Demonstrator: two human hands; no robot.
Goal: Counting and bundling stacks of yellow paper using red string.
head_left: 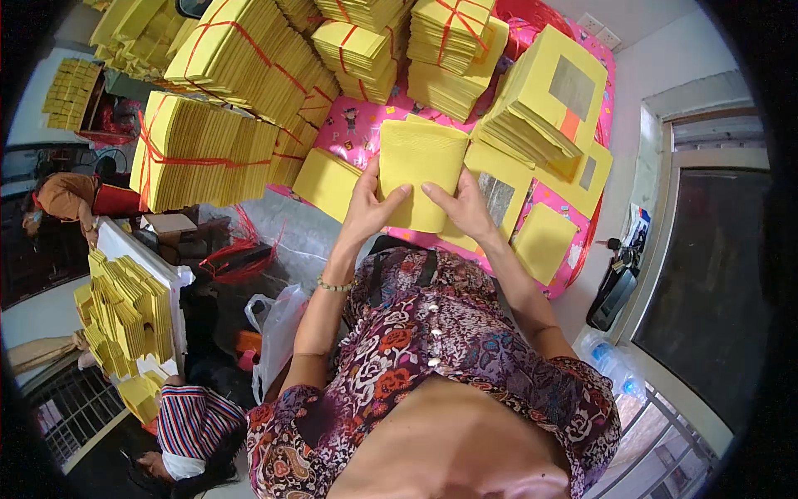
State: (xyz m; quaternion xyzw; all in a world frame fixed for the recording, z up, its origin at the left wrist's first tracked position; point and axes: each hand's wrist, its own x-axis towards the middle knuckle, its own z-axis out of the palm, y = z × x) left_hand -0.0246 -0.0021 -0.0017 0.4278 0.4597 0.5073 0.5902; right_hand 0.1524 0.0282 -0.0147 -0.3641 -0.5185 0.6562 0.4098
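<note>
Symmetrically, both forearms point(331, 312) slanted inward from the body, with the hands at opposite sides of one yellow piece point(424, 158). The left hand point(371, 208), with a beaded bracelet point(336, 286) near its wrist, pinched the left edge, its thumb lying across the front and pointing inward. The right hand point(467, 209) pinched the right edge in the same way, the two thumb tips close but apart. The other fingers were mostly hidden behind the piece, which was between the hands, near a pink-covered counter point(353, 121). Just left of the left hand lay a flat yellow sheet point(326, 185); farther left stood a red-tied bundle point(208, 179). Beyond the right hand stood a yellow stack point(536, 96), and to that hand's right lay a small yellow panel point(544, 241).
</note>
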